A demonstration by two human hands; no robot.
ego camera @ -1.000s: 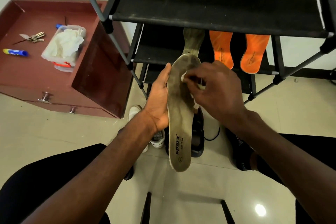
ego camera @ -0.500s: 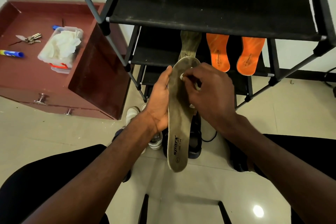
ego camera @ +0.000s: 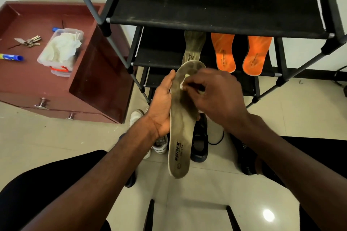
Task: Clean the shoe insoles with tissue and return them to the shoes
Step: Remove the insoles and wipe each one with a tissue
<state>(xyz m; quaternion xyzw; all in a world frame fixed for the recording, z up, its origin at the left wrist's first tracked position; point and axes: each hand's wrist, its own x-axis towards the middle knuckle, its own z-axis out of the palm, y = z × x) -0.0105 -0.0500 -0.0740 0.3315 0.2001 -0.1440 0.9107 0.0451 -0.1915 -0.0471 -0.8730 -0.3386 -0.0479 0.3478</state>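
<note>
we hold a long grey-brown foam insole printed "sparx" [ego camera: 183, 124] upright in front of us, heel end down, toe end up near the middle shelf of the black metal-and-fabric shoe rack [ego camera: 216, 11]. our left hand [ego camera: 162, 107] cups the insole's left edge from behind, palm toward us; its thumb lies straight along that edge, while the other fingers are hidden behind the insole, so we cannot tell how they lie. our right hand [ego camera: 216, 95] has its fingers curled and pinches a small wad of white tissue [ego camera: 183, 83], pressed against the upper part of the insole's face.

on the rack's middle shelf a second grey-brown insole [ego camera: 193, 47] lies beside a pair of orange insoles [ego camera: 241, 52], all with heels toward us. below the hands, on the pale tiled floor [ego camera: 56, 137], stand a black shoe [ego camera: 200, 140] and what seems to be a white sneaker [ego camera: 159, 142], mostly covered by our forearm.

to the left, on a dark red wooden cabinet [ego camera: 26, 80], sits a clear plastic box stuffed with white tissue [ego camera: 61, 50], a bunch of keys [ego camera: 30, 40] and a blue-and-yellow tube [ego camera: 11, 57].
</note>
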